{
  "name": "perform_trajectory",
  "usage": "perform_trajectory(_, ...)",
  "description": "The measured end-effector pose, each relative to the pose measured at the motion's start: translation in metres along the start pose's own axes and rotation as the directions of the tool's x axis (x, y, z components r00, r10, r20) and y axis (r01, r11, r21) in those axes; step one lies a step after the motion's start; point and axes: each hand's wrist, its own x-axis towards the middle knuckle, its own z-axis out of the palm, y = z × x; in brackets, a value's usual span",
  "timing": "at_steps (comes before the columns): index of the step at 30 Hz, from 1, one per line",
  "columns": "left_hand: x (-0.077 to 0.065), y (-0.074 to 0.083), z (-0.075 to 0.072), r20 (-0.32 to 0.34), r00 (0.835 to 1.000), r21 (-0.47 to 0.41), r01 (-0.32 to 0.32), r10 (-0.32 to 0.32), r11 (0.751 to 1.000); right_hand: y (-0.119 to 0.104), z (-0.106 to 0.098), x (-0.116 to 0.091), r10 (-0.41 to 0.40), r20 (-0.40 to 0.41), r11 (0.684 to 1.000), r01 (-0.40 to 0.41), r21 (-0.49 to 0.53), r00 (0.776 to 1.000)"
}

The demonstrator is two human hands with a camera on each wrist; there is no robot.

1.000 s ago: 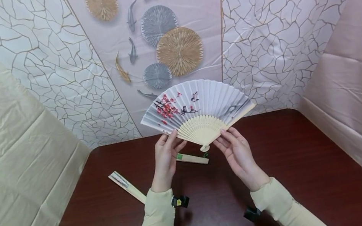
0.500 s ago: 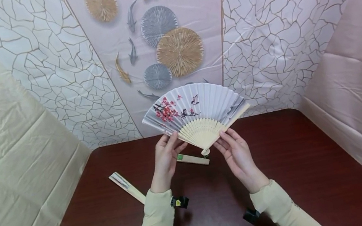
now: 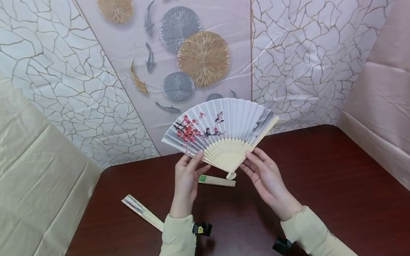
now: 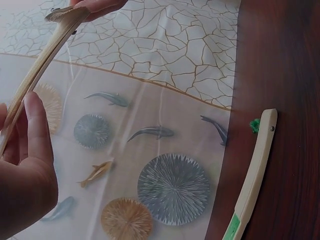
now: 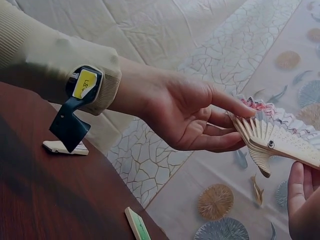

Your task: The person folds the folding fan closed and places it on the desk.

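Note:
A folding fan (image 3: 235, 117), spread wide, is held above the table with its painted side up. It has white pleated cloth with red blossoms and birds, and pale ribs. My left hand (image 3: 185, 185) pinches its left edge between thumb and fingers; my right hand (image 3: 270, 180) pinches the right edge. In the left wrist view the fan (image 4: 42, 57) appears nearly edge-on. The right wrist view shows the left hand (image 5: 182, 110) at one outer rib, the pivot rivet, and part of the right hand (image 5: 305, 200) at the other.
On the dark red table (image 3: 356, 194) lie a folded fan (image 3: 218, 181) with a green patch, below the held one, and another folded fan (image 3: 142, 212) partly hidden by the left sleeve. Patterned cloth (image 3: 295, 45) rises behind the table.
The spread fan has come down a little, and its right edge has moved left with the right hand, so its spread looks slightly narrower. Both hands keep their hold.

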Motion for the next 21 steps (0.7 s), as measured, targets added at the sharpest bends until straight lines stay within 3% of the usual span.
perform_trajectory(21,-0.0023,-0.0008,-0.0012,0.088,0.996,-0.021,0.029,-0.027,0.999,0.0006,-0.0005,-0.0016,-0.002,0.070,1.000,0.003,-0.011,0.998)
